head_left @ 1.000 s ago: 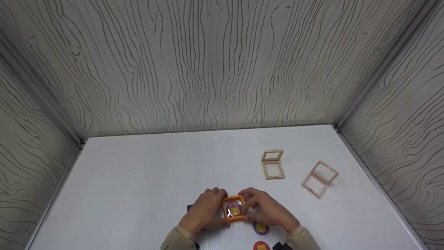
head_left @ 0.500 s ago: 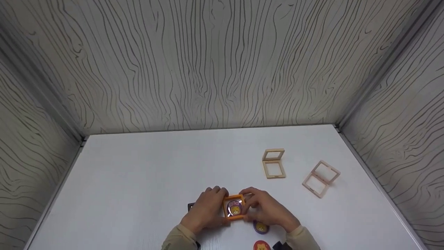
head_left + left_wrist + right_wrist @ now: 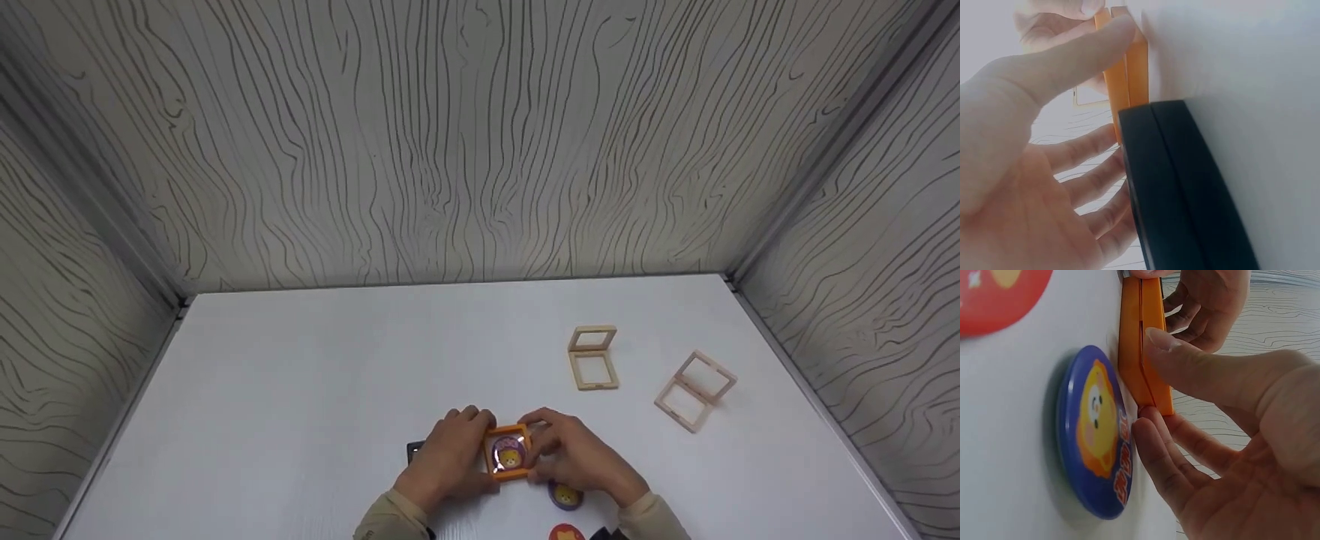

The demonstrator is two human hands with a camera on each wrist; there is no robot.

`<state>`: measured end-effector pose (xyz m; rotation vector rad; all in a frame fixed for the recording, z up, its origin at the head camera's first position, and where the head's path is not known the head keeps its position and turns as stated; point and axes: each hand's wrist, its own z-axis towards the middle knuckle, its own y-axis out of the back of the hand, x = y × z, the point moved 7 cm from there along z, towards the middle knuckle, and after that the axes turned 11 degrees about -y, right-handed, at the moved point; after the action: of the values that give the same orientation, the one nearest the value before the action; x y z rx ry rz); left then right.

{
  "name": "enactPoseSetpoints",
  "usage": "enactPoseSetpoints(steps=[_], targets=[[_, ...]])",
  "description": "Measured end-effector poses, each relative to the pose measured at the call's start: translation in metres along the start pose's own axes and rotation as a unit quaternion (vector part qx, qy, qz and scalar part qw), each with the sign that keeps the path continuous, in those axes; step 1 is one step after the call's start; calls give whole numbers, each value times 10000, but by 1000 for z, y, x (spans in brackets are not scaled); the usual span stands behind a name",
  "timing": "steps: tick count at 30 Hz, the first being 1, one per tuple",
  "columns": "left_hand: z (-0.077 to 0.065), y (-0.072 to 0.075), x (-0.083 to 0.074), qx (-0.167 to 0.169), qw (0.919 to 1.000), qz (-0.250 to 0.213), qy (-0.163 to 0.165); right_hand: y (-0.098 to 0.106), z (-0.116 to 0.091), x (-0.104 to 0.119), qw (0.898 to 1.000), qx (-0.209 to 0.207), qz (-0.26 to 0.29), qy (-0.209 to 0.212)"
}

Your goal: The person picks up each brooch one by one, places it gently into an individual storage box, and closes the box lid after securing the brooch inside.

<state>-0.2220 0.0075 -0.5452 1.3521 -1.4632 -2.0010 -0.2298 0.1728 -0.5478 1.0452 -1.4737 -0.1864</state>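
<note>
Between both hands is a square orange display frame (image 3: 507, 475) with a clear window. A round purple badge (image 3: 510, 456) with a yellow bear shows inside it. My left hand (image 3: 448, 459) holds the frame's left side, thumb at the near edge and fingers at the far corner. On the right side, my right hand (image 3: 576, 454) grips it between thumb and fingers. Seen edge-on in the right wrist view, the frame's two halves lie together along a thin seam. Another bear badge (image 3: 1095, 433), blue-purple with red lettering, lies on the table just below the right hand.
A black frame (image 3: 1185, 191) stands beside the left hand, mostly hidden by it in the head view. Nearest me lies a red badge (image 3: 566, 532). Farther back, a pale wooden-coloured frame (image 3: 592, 358) and a pinkish frame (image 3: 695, 390) stand hinged open on the white table (image 3: 315, 375).
</note>
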Motion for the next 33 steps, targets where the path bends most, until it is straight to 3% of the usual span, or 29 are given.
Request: enactPoseSetpoints(steps=[10,19,26,33], targets=[[5,-1,-6,11,10000,-12,20,3,-5,-3,10000,-94,-6,-32],[4,4,-7,6,9984,386,-408,11,-11,0,9997,-20,42,243],[1,8,1,20,9996,222,-200,34,-21,-11,9983,-490,304,81],[-6,12,11,-61,9996,247,-89,66,-46,-47,9905,-1237,565,-211]])
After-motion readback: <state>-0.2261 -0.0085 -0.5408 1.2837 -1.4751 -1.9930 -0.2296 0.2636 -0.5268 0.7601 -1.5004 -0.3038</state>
